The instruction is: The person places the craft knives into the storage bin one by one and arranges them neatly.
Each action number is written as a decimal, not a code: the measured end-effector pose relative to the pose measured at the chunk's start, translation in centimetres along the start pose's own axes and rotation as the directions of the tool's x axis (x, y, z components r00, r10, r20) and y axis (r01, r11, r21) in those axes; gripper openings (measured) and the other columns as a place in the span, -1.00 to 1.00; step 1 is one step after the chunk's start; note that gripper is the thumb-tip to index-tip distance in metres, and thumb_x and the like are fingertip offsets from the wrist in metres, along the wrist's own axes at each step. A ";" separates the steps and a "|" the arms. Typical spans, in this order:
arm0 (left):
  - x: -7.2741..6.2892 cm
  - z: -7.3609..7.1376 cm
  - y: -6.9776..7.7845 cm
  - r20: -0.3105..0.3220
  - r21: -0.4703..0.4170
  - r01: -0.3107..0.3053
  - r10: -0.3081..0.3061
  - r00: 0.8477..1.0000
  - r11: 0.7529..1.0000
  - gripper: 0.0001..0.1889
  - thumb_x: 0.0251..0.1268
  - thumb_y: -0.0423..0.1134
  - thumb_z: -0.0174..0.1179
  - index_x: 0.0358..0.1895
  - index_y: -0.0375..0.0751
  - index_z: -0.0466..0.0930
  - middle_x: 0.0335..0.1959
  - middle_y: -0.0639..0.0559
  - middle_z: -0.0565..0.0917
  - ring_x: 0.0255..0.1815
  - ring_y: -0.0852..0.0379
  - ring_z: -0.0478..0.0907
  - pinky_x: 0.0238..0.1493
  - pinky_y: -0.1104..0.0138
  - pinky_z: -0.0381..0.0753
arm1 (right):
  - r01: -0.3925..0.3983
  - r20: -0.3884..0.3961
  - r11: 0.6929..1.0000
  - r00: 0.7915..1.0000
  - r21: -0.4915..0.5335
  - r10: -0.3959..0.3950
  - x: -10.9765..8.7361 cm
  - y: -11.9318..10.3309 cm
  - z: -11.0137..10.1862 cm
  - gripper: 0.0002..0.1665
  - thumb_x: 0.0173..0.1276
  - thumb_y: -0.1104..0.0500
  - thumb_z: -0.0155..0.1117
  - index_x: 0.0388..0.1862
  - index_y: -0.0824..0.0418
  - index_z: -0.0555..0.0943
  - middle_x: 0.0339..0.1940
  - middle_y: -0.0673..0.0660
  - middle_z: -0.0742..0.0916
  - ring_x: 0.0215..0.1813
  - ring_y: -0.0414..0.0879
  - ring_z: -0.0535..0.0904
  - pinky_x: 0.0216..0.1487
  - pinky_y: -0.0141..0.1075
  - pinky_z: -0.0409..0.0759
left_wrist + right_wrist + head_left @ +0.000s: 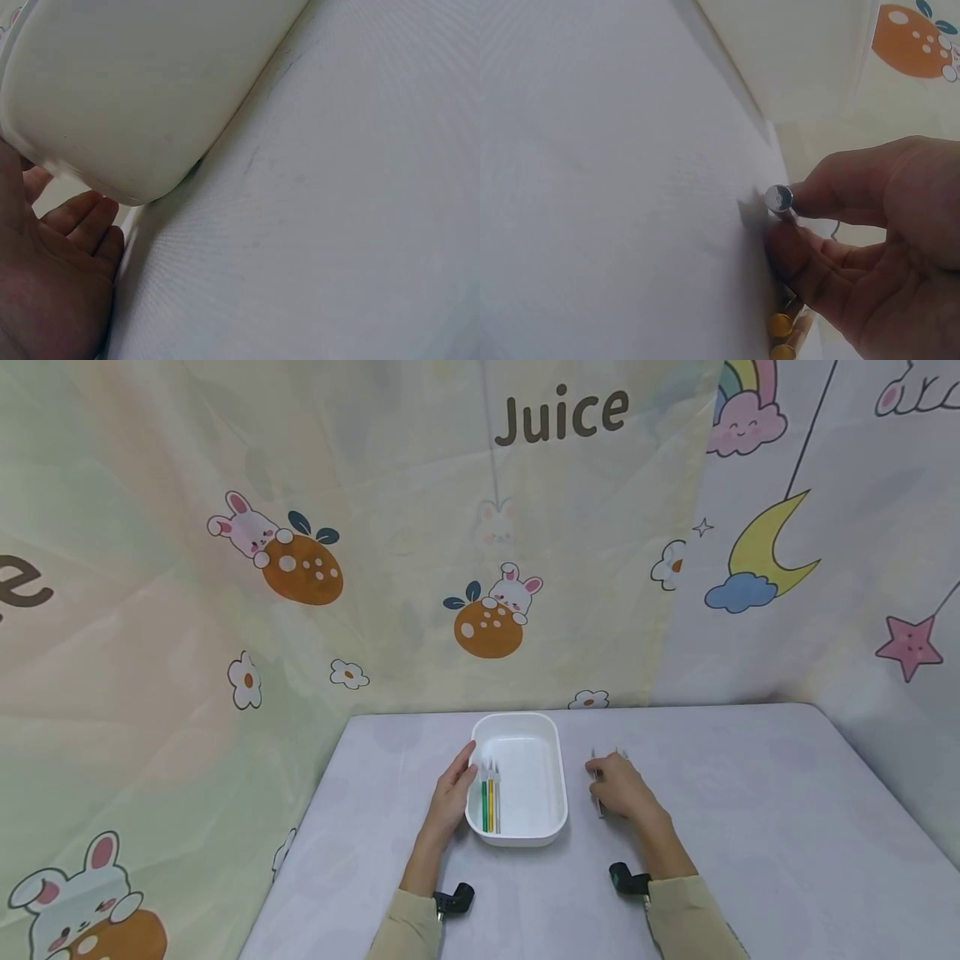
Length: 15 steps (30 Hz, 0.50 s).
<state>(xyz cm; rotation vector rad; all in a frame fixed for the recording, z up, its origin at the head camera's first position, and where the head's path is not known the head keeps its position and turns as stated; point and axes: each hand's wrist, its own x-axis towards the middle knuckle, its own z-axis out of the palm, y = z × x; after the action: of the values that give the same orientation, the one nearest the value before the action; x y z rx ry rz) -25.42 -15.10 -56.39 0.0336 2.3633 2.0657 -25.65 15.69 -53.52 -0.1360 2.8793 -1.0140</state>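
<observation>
My left hand [450,789] rests against the left side of a white rounded tray [528,789], fingers at its rim; in the left wrist view they lie along the outer wall. Inside the tray, at its left, several slim fork-like utensils [491,797] with green, yellow and silver handles lie side by side. To the right of the tray, my right hand [621,785] pinches a slim silver-handled utensil [779,198] between thumb and finger, close over the table. Its far end is hidden by the hand. Beneath the fingers are two gold-ended handles [780,325].
The pale table [757,810] extends to both sides of the tray and toward me. A printed cloth wall [405,568] with cartoon rabbits and oranges stands behind the table. A small black device [453,900] is strapped at each wrist.
</observation>
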 end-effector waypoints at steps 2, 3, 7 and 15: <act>0.0 0.0 0.0 0.004 -0.005 -0.005 0.005 1.000 1.000 -0.50 0.68 -0.11 -0.04 0.58 0.24 0.32 0.64 0.24 0.27 0.72 0.12 0.07 0.71 0.00 0.05 | -0.007 0.007 1.000 1.000 0.015 0.007 0.0 0.1 0.0 -0.46 0.26 0.42 0.23 0.26 0.46 0.63 0.29 0.52 0.63 0.42 0.47 0.48 0.35 0.30 0.54; 0.0 0.0 0.0 0.005 -0.005 -0.006 0.006 1.000 1.000 -0.50 0.68 -0.11 -0.04 0.58 0.23 0.32 0.64 0.24 0.27 0.72 0.12 0.07 0.71 0.00 0.05 | -0.009 0.010 1.000 1.000 0.023 0.009 0.0 0.1 0.0 -0.46 0.26 0.43 0.22 0.26 0.46 0.62 0.30 0.52 0.62 0.42 0.47 0.47 0.35 0.30 0.53; 0.1 -0.1 -0.1 0.003 0.001 0.004 -0.004 1.000 1.000 -0.51 0.68 -0.09 -0.04 0.57 0.27 0.33 0.64 0.27 0.26 0.71 0.15 0.07 0.71 0.02 0.05 | -0.010 0.016 0.998 1.000 0.058 0.009 0.0 0.1 -0.1 -0.44 0.26 0.44 0.19 0.28 0.47 0.61 0.33 0.52 0.61 0.45 0.46 0.45 0.38 0.30 0.51; 0.1 0.0 -0.1 -0.002 0.003 0.010 -0.010 1.000 1.000 -0.51 0.67 -0.02 -0.03 0.56 0.33 0.32 0.64 0.30 0.25 0.71 0.16 0.07 0.71 0.02 0.06 | -0.052 0.041 0.989 0.998 0.136 0.046 -0.2 0.1 -0.3 -0.45 0.34 0.38 0.22 0.34 0.41 0.59 0.37 0.48 0.58 0.45 0.41 0.46 0.36 0.26 0.56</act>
<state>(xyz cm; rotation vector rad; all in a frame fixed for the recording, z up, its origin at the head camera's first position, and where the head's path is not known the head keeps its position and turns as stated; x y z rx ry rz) -25.47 -15.14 -56.53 0.0195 2.3619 2.0589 -25.50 15.97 -53.34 -0.0739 2.7538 -1.1821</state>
